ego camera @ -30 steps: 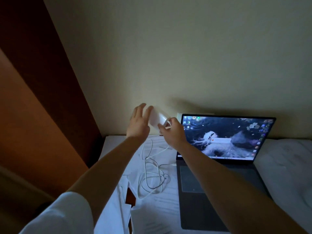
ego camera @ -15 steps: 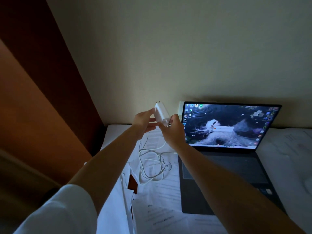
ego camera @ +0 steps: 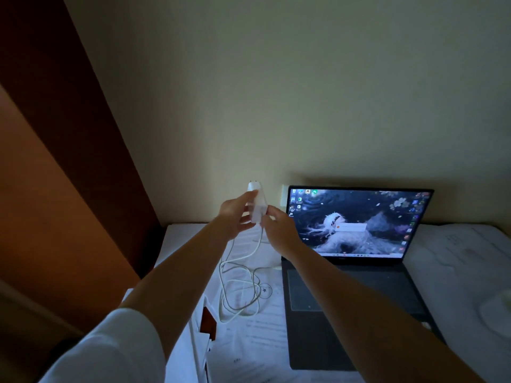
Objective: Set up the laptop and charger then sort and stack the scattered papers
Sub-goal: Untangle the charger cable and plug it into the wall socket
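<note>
A white charger brick (ego camera: pixel 257 201) with two prongs pointing up is held above the desk in front of the wall. My left hand (ego camera: pixel 235 217) grips its left side and my right hand (ego camera: pixel 278 229) pinches its lower right end. Its white cable (ego camera: pixel 240 286) hangs down and lies coiled on the papers. An open grey laptop (ego camera: pixel 354 294) with a lit screen (ego camera: pixel 356 222) stands to the right. Printed papers (ego camera: pixel 254 341) lie scattered under the cable and left of the laptop.
A white wall socket (ego camera: pixel 284 196) shows just left of the laptop screen. A brown wooden panel (ego camera: pixel 63 150) rises at the left. More sheets (ego camera: pixel 464 250) cover the desk right of the laptop, with a pale rounded object (ego camera: pixel 497 313) at the right edge.
The charger brick has been turned upright with its prongs up. My left hand went from open fingers beside it to gripping its side. The view shifted slightly.
</note>
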